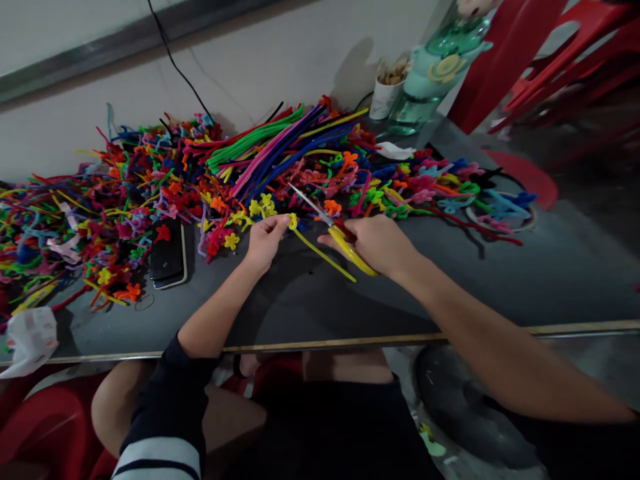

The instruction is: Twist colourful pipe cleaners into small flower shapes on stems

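Near the middle of the table, my left hand (pixel 265 241) pinches the looped end of a yellow pipe cleaner (pixel 325 255). Its straight tail slants down to the right. My right hand (pixel 377 243) is wrapped round the yellow handles of a pair of scissors (pixel 313 205), whose blades point up and left, above the yellow tail and apart from it. Just behind my left hand lie small yellow pipe-cleaner flowers (pixel 231 241). A bundle of long straight pipe cleaners (pixel 260 148) rests on the heap behind the scissors.
A wide heap of coloured pipe-cleaner pieces (pixel 115 200) runs along the wall. A phone (pixel 167 257) lies left of my left arm, and a plastic bag (pixel 33 340) at the left edge. At the back right stand a paper cup (pixel 387 97) and a green bottle (pixel 425 83), near red chairs (pixel 505 60).
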The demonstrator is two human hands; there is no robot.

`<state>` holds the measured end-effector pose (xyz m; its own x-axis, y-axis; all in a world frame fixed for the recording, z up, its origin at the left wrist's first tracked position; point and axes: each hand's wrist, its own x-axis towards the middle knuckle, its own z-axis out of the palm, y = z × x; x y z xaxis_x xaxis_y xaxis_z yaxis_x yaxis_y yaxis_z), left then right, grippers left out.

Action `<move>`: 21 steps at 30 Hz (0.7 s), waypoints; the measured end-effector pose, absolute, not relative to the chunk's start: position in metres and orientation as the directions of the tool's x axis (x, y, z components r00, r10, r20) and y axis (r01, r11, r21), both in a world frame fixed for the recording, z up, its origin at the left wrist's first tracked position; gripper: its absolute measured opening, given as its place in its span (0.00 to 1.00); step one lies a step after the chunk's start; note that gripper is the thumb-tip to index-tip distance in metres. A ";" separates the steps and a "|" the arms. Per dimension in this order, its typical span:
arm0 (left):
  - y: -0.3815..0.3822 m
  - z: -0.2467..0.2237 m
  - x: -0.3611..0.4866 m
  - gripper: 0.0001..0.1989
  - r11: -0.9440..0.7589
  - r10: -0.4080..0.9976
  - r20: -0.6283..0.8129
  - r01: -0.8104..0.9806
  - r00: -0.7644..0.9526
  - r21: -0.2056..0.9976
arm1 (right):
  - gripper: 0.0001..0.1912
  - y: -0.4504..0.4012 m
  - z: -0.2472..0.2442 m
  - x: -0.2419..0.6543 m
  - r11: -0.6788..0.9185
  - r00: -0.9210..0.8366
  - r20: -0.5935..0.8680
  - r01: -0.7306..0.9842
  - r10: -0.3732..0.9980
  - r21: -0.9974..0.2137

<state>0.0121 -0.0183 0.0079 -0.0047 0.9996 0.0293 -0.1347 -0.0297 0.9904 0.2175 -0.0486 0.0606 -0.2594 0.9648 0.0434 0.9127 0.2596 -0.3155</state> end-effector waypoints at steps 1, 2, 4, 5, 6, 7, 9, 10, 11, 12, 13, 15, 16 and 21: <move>-0.018 0.008 0.011 0.21 -0.030 1.000 0.031 -0.142 0.001 0.989 | 0.30 -0.048 0.061 0.220 0.238 -0.228 0.070 0.920 0.971 -0.311; -0.018 0.009 0.011 0.21 -0.031 0.999 0.033 -0.150 0.010 0.988 | 0.30 -0.046 0.062 0.224 0.204 -0.184 0.094 0.933 0.978 -0.298; -0.019 0.011 0.011 0.19 -0.034 0.998 0.043 -0.178 0.044 0.983 | 0.30 -0.040 0.064 0.235 0.103 -0.075 0.124 0.965 0.990 -0.240; -0.019 0.012 0.011 0.18 -0.036 0.996 0.051 -0.198 0.070 0.980 | 0.30 -0.034 0.065 0.242 0.049 -0.024 0.127 0.979 0.992 -0.198; -0.020 0.014 0.011 0.17 -0.038 0.993 0.061 -0.218 0.099 0.975 | 0.30 -0.028 0.066 0.250 -0.002 0.020 0.121 0.989 0.992 -0.146; -0.020 0.015 0.011 0.16 -0.043 0.989 0.074 -0.238 0.124 0.970 | 0.28 -0.021 0.067 0.258 -0.044 0.052 0.092 0.995 0.994 -0.092; -0.021 0.017 0.010 0.15 -0.060 0.982 0.104 -0.263 0.158 0.963 | 0.21 -0.006 0.070 0.274 -0.096 0.096 -0.012 0.995 0.995 0.020; -0.021 0.018 0.010 0.14 -0.066 0.979 0.115 -0.271 0.168 0.960 | 0.19 0.000 0.072 0.280 -0.133 0.137 -0.072 0.989 0.988 0.066; -0.022 0.018 0.009 0.14 -0.064 0.977 0.116 -0.278 0.177 0.958 | 0.19 0.004 0.074 0.283 -0.184 0.192 -0.082 0.978 0.978 0.094; -0.022 0.019 0.009 0.14 -0.049 0.975 0.108 -0.287 0.194 0.957 | 0.19 0.005 0.077 0.283 -0.207 0.209 -0.020 0.975 0.978 0.076; -0.023 0.020 0.008 0.14 -0.026 0.971 0.094 -0.295 0.221 0.955 | 0.19 0.005 0.079 0.279 -0.167 0.166 0.092 0.986 0.982 0.009; -0.024 0.021 0.008 0.15 0.026 0.952 0.065 -0.292 0.300 0.956 | 0.20 -0.001 0.080 0.261 0.170 -0.093 0.333 0.963 0.938 -0.208; -0.024 0.021 0.008 0.16 0.042 0.939 0.057 -0.277 0.339 0.960 | 0.21 -0.005 0.079 0.248 0.384 -0.253 0.392 0.871 0.885 -0.305; -0.024 0.020 0.007 0.16 -0.047 0.935 0.080 -0.101 0.344 0.994 | 0.16 -0.020 0.056 0.195 0.624 -0.578 0.267 0.604 0.771 -0.495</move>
